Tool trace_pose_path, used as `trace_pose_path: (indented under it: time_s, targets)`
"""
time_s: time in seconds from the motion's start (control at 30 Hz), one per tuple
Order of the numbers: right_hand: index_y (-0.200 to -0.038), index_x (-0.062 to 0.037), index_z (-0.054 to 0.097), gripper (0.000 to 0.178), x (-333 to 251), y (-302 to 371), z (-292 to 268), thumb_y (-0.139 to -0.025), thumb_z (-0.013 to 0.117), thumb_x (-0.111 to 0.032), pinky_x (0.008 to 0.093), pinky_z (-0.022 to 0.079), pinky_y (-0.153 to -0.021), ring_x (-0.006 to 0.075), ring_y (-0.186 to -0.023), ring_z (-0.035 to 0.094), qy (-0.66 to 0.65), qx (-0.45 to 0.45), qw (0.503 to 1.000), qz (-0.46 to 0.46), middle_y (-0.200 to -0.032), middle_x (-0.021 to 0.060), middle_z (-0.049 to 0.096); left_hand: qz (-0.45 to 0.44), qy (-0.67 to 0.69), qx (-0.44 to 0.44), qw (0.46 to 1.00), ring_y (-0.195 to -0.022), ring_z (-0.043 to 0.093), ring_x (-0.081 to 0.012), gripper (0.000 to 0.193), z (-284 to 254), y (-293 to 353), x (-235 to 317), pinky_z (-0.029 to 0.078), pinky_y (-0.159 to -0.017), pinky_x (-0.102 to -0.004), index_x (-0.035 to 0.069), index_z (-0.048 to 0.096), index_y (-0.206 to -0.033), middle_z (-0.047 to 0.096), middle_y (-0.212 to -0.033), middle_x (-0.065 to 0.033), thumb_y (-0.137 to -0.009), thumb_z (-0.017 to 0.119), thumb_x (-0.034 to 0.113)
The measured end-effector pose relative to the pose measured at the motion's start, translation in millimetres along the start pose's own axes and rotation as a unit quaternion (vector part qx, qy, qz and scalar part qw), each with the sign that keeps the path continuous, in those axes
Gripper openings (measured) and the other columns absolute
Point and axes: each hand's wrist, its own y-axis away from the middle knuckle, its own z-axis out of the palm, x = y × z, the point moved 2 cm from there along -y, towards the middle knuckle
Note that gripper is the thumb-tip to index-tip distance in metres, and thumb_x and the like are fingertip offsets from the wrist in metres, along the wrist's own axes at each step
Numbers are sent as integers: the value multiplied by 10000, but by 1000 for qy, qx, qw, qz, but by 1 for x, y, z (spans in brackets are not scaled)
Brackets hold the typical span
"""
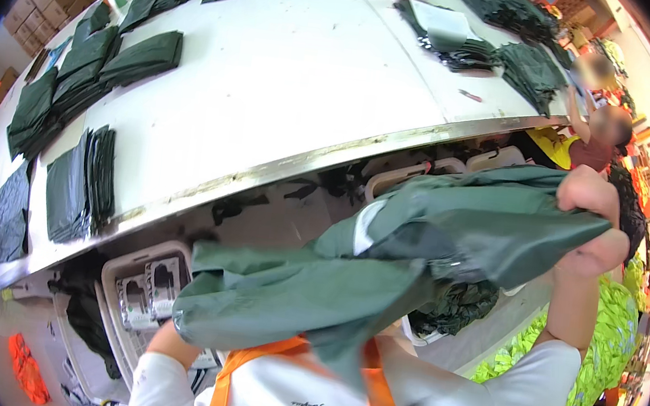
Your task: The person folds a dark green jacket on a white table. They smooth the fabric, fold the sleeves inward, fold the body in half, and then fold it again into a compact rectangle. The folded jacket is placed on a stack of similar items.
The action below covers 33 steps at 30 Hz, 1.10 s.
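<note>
A dark green garment (493, 224) of smooth, slightly shiny fabric stretches across in front of me, above the floor by the table's near edge. A white strip or lining shows near its middle. My right hand (591, 215) is closed on the garment's right end, raised out to the side. At the other end, my left hand is covered by the fabric; only the wrist (171, 344) shows below it, so its fingers cannot be seen.
The long white table (275, 83) carries folded dark green stacks (80, 185) at left and more piles (531, 74) at far right. Bins (144, 286) stand below its edge. A yellow-green heap (599, 350) lies at my right. Another person (606, 128) is at the far right.
</note>
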Motion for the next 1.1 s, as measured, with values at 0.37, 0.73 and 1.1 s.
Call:
trace_pose_path:
  time_s: [0.37, 0.73, 1.1]
  targets:
    - [-1012, -73, 526, 336, 30, 40, 48, -728, 680, 17, 314, 496, -625, 293, -752, 633, 57, 113, 970, 209, -881, 111, 618, -5, -48, 84, 995, -1010, 563, -201, 463, -60, -80, -50, 429, -874, -322, 31, 502, -1275, 605, -1147, -102, -935, 483, 343]
    - [-672, 26, 553, 495, 230, -43, 97, -948, 509, -382, 311, 348, -499, 110, -533, 344, 145, 108, 888, 423, -525, 72, 450, -64, 44, 159, 984, -979, 574, -193, 461, -127, -192, -118, 434, -852, -313, 24, 518, -1261, 622, -1119, -99, -943, 459, 354]
    - [-844, -50, 669, 529, 531, -5, 440, -964, 339, -445, 470, 498, -740, 382, -847, 624, 156, -205, 788, 559, -875, 186, 660, -194, -240, 242, 920, -801, 592, -174, 365, -157, -318, -381, 448, -754, -315, 40, 617, -1043, 674, -947, -75, -950, 459, 356]
